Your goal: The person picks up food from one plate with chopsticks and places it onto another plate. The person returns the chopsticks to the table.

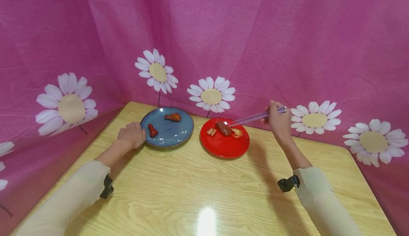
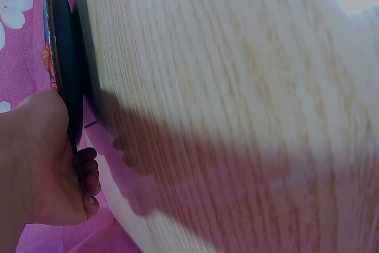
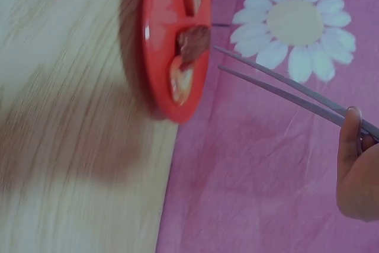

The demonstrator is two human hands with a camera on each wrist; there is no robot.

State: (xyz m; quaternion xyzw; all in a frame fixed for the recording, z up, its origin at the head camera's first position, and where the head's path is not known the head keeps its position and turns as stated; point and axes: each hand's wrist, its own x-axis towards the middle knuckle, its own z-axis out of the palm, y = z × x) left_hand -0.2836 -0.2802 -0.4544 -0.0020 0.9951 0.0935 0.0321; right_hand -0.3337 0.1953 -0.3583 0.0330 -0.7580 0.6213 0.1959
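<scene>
My left hand (image 1: 131,135) grips the left rim of a blue plate (image 1: 169,136) decorated with white blossoms. In the left wrist view, curled fingers (image 2: 89,179) show at the plate's edge. The plate bears a browned chicken drumstick (image 1: 173,117) and a smaller dark red piece of food (image 1: 153,130). My right hand (image 1: 278,119) holds a pair of purple chopsticks (image 1: 255,117). Their tips are slightly parted and point at a brown piece of meat (image 1: 223,128) on a red plate (image 1: 223,149). The right wrist view shows nothing between the tips.
Beside the meat on the red plate lie a yellow-orange piece of food (image 1: 236,133) and short tan pieces (image 1: 211,132). Both plates stand near the far edge of a light wooden table (image 1: 179,189). A pink cloth (image 1: 274,51) with printed daisies hangs behind and at the sides.
</scene>
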